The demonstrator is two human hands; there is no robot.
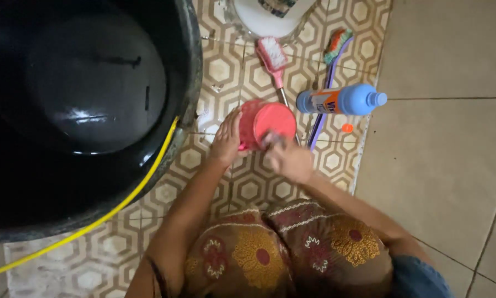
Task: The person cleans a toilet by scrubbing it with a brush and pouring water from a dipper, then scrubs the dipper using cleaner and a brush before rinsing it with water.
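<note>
A red plastic cup (270,120) is turned on its side above the patterned tile floor, its round bottom facing up at me. My left hand (227,139) grips the cup's left side. My right hand (288,159) presses against the cup's lower right edge, fingers closed on a small dark thing that is blurred and hard to tell. My knees in a brown flowered cloth (275,248) fill the bottom of the view.
A large black water tub (77,110) fills the left, with a yellow hose (132,187) over its rim. On the floor beyond the cup lie a pink scrub brush (272,55), a purple-handled brush (328,72), a blue cleaner bottle (341,100) and an orange cap (347,128). A white basin (264,19) sits at the top.
</note>
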